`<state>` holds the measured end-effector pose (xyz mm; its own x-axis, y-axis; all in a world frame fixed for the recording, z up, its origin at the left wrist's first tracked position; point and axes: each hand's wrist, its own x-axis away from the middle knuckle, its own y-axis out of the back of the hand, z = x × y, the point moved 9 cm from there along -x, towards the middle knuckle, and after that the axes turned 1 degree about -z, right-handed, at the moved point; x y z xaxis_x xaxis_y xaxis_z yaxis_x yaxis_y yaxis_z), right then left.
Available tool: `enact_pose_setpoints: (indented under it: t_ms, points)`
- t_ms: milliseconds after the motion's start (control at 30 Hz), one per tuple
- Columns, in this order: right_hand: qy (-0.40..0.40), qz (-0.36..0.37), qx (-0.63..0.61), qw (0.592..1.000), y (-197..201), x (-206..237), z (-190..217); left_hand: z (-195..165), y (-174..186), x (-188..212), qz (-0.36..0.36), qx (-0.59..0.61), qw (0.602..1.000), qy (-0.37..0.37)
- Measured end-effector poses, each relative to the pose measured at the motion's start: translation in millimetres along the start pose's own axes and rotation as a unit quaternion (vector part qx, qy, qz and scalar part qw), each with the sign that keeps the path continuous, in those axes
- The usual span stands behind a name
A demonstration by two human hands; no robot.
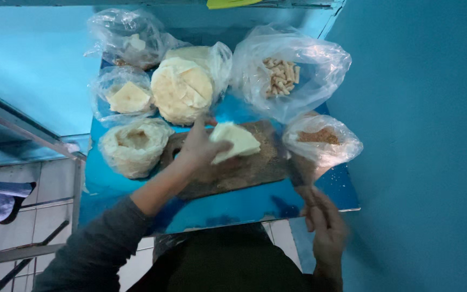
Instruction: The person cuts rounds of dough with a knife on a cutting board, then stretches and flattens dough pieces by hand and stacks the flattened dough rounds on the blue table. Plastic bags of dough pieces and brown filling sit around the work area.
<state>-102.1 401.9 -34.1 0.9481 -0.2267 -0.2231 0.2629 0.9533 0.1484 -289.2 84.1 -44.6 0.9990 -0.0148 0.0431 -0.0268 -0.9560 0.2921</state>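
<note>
Overhead, the blue surface (255, 208) juts out from a blue wall and carries everything, set largest to smallest: a big clear bag of short pale sticks (285, 73) at the far right, a round stack of flatbreads (182, 89) in the far middle, a dark wooden board (244, 170) near the front edge, a bag of pale shreds (133, 147) just left of the board, a bag of folded sheets (125, 97) behind that, another bag (128, 38) at the far left, and a small bag of brown crumbs (322, 139) touching the board's right end. Above the board, the left hand (198, 150) holds a folded pale sheet (236, 141), fingers clamped on its left edge with the thumb on top. I judge the sheet thin, light and floppy, apt to tear or unfold if pinched at one corner, so it is best taken along the folded edge with the fingers spread under it. Near the right front corner, the right hand (325, 230) is blurred; its fingers seem loosely curled on nothing, though I cannot tell for sure.
</note>
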Motion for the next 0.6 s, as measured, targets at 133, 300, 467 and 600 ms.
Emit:
enact_pose_setpoints:
  t_ms: [133, 300, 467, 600]
  points:
    - [-0.051, 0.093, 0.028, 0.994, -30, 4, -2, 10, 12, 22, -0.028, -0.098, 0.991, -0.089]
    - [-0.047, 0.161, 0.106, 0.98, -72, 9, 7, 6, 26, 46, 0.003, -0.203, 0.976, -0.08]
    - [0.089, 0.167, 0.188, 0.964, -106, 13, 38, -16, 42, 57, 0.012, -0.256, 0.956, -0.141]
    - [0.097, 0.162, 0.199, 0.962, -114, 14, 45, -10, 48, 53, 0.056, -0.337, 0.928, -0.148]
